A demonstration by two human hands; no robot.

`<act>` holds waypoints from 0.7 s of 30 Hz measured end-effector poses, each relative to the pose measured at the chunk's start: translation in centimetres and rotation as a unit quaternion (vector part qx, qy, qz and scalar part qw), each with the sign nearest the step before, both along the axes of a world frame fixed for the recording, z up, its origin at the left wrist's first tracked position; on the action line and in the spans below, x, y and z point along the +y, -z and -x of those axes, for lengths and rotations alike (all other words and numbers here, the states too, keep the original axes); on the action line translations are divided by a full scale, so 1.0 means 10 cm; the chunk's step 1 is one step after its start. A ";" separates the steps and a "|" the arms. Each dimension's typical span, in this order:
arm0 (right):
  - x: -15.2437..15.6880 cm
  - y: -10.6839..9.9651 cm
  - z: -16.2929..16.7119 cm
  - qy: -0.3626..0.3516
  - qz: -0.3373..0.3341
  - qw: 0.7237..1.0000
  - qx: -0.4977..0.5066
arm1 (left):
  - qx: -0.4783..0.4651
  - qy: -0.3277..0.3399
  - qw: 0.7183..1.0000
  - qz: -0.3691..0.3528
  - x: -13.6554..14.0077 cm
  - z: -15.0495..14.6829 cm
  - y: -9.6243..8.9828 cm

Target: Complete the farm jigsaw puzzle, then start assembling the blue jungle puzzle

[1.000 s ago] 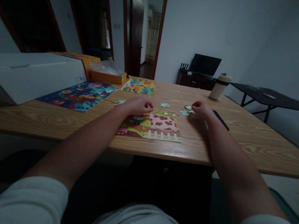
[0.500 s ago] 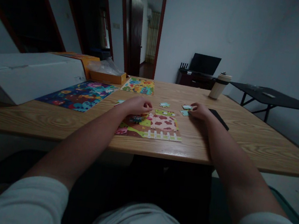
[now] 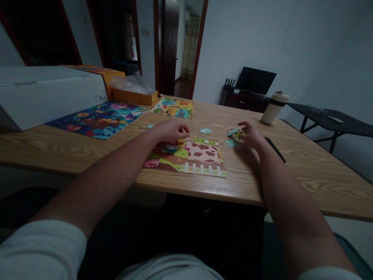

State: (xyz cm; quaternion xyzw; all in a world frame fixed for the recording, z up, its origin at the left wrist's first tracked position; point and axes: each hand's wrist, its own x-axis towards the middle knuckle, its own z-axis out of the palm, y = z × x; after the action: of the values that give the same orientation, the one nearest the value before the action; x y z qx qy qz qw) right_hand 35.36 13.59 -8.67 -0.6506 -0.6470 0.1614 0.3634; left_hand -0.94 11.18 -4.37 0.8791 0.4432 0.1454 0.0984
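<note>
A partly assembled jigsaw puzzle (image 3: 201, 154) lies near the table's front edge, showing a spotted cow and a white fence. Over its upper left part my left hand (image 3: 172, 131) has its fingers curled together; whatever is between them, if anything, is hidden. My right hand (image 3: 250, 135) pinches a puzzle piece (image 3: 234, 132), tilted up off the table. Just below that piece lies a loose light-blue puzzle piece (image 3: 230, 143). Another loose piece (image 3: 205, 131) rests between the two hands, beyond the puzzle. Part of a pale piece (image 3: 149, 126) shows left of my left hand.
A black phone-like slab (image 3: 275, 149) lies beside my right wrist. Farther back stands a lidded cup (image 3: 275, 108). On the left are a dark blue picture puzzle (image 3: 100, 118), a yellow picture puzzle (image 3: 173, 107), a white box (image 3: 39, 92) and an orange box (image 3: 135, 96) with clear plastic.
My right hand has lifted a puzzle piece off the table and tilted it up. My left hand has stayed nearly in place over the puzzle.
</note>
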 end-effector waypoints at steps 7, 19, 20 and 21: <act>-0.28 -0.32 0.60 -0.164 -0.075 0.966 0.183 | -0.089 -0.003 0.996 0.008 0.04 -0.02 0.04; -0.52 -0.30 1.19 -0.290 0.013 0.915 0.281 | -0.279 0.102 0.949 0.105 -0.01 -0.21 0.15; -0.52 -0.30 1.18 -0.290 0.016 0.914 0.283 | -0.283 0.098 0.948 0.103 0.00 -0.20 0.15; -0.51 -0.30 1.17 -0.291 0.017 0.914 0.282 | -0.286 0.096 0.948 0.101 0.01 -0.20 0.15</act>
State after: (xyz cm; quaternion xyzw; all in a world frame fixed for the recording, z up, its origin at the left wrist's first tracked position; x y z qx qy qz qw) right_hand 23.64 8.46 -5.72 -0.3667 -0.6756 0.4479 0.4567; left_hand 1.01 11.30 -5.88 0.8243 0.3223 0.3355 0.3226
